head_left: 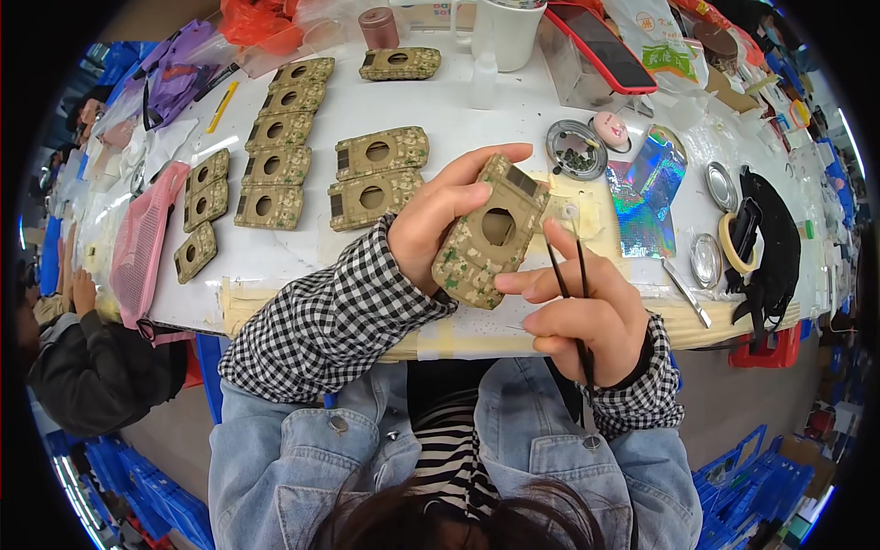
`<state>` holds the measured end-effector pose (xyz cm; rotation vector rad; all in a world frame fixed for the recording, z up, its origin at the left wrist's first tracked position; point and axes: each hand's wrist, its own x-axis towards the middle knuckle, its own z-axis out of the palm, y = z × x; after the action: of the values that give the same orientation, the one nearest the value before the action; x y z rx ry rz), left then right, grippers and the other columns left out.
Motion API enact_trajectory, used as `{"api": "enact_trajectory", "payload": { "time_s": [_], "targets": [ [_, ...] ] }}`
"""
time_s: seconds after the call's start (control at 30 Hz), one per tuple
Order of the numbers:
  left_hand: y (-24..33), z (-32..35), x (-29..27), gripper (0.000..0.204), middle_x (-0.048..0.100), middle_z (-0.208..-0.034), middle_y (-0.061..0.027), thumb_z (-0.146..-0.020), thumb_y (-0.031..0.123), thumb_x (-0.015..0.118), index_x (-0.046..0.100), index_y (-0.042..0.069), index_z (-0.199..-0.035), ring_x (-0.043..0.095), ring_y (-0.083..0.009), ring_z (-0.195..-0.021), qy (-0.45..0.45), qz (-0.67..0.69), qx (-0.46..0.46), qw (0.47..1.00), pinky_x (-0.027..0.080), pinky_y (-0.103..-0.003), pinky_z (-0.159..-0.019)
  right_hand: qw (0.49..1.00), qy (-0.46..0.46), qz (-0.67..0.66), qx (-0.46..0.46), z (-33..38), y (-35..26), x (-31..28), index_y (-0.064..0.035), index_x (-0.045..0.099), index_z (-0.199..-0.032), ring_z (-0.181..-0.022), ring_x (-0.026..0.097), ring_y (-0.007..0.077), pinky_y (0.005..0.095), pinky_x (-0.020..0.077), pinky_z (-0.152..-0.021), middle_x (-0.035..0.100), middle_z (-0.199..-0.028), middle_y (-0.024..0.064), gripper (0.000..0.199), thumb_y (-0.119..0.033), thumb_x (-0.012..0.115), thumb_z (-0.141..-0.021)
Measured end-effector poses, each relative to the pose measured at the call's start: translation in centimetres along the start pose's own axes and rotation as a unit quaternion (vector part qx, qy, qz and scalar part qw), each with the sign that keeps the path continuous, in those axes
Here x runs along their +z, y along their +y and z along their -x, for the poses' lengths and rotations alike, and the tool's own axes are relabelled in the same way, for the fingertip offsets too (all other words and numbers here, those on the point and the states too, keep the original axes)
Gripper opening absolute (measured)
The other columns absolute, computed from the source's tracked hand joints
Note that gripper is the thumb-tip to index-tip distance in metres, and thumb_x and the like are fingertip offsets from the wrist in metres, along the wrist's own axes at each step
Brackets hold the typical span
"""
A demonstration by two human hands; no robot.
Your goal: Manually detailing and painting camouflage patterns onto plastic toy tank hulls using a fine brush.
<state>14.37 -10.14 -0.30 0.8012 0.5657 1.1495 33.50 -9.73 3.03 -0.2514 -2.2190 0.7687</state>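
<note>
My left hand [438, 213] grips a camouflage toy tank hull [472, 261] with a round hole in its top, holding it tilted above the table's front edge. In my right hand [591, 316] is a pair of black tweezers [585, 275], its tips pointing up and away from me. The fingertips of that hand reach close to the hull's lower right side; whether they touch it I cannot tell. Beyond the tweezer tips, a small pale piece [570, 211] lies on a yellowish pad [587, 223]. A round metal tin [577, 150] holding small dark green bits stands behind it.
More camouflage hulls [278, 168] stand in rows on the left of the white table [307, 247]. A pink mesh bag [147, 243] lies at far left, near a co-worker's dark sleeve [92, 367]. Holographic film [647, 192], a craft knife [686, 291] and a tape roll [736, 243] lie right.
</note>
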Motion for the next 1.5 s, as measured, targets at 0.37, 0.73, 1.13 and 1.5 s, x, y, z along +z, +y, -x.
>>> {"api": "enact_trajectory", "payload": {
  "time_s": [0.37,0.73,1.13,1.5],
  "targets": [
    [-0.3,0.0,0.0,0.052,0.055,-0.112,-0.0118,-0.086,0.025,0.043,0.038,0.002,-0.132,0.054,-0.0162,-0.101,-0.016,0.020,-0.042,0.999,0.045,-0.028,-0.086,0.999,0.038,0.005,0.020,0.5,-0.3,-0.5,-0.0067,0.050,-0.088,-0.074,0.065,0.0240,0.0504,0.0430,-0.094,0.056,-0.082,0.0124,0.026,-0.032,0.053,-0.089],
    [-0.2,-0.1,-0.4,0.051,0.054,-0.110,-0.0120,-0.087,0.022,0.041,0.035,0.004,-0.133,0.058,-0.0179,-0.091,-0.019,0.070,-0.058,0.996,0.050,-0.029,-0.077,0.945,0.256,0.096,0.179,1.8,3.7,-2.7,0.0031,0.055,-0.090,-0.078,0.055,0.0149,0.0289,0.0438,-0.083,0.059,-0.080,0.0099,0.006,-0.002,0.051,-0.089],
    [-0.2,-0.4,-0.7,0.057,0.049,-0.121,-0.0267,-0.087,0.029,0.040,0.031,0.001,-0.135,0.065,-0.0252,-0.068,0.051,0.138,-0.076,0.986,0.055,-0.030,-0.053,0.929,0.185,0.304,0.098,0.9,4.5,-2.4,-0.0005,0.058,-0.085,-0.080,0.056,0.0227,0.0389,0.0433,-0.088,0.059,-0.078,0.0097,0.008,0.004,0.061,-0.079],
    [-0.9,-0.3,-2.0,0.051,0.057,-0.109,-0.0206,-0.087,0.028,0.040,0.038,0.000,-0.130,0.061,-0.0290,-0.082,-0.054,0.200,-0.071,0.976,0.053,-0.039,-0.068,0.978,0.181,-0.075,0.073,-1.3,2.0,0.5,-0.0003,0.054,-0.095,-0.079,0.051,0.0169,0.0351,0.0422,-0.090,0.058,-0.086,0.0107,0.008,-0.002,0.055,-0.087]
  ]
}}
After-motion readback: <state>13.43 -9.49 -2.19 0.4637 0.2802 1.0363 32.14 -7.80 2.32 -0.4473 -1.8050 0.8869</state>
